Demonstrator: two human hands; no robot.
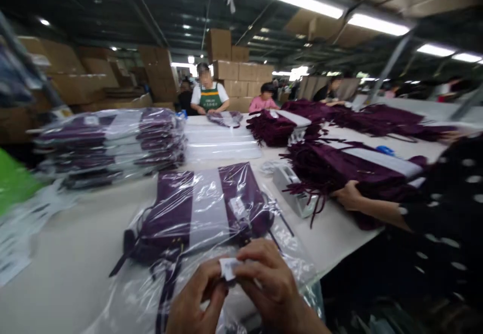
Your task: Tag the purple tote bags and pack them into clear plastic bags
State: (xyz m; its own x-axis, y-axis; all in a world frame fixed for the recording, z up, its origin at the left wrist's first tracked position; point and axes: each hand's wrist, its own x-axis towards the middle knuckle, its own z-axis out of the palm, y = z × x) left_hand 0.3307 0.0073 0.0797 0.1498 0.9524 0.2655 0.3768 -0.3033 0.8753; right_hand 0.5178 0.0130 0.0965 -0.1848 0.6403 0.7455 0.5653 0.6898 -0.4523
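Between my two hands is a small white label (228, 268). My left hand (199, 299) pinches its left side, and my right hand (271, 283) grips it from the right with bent fingers. Just beyond lies a folded purple garment (171, 200) with a white paper band (209, 208) across its middle. Clear plastic (128, 294) covers the garment and spreads loosely toward me, under my hands. Dark straps trail from the garment's near edge. A white tag (238, 207) shows on its right part.
Bagged purple garments (113, 143) are stacked at the left. A co-worker's hand (349, 195) touches a purple pile (339, 168) at the right, beside a grey-white device (292, 188). Flat plastic bags (222, 143) lie farther back. Other people sit or stand across the table (75, 253).
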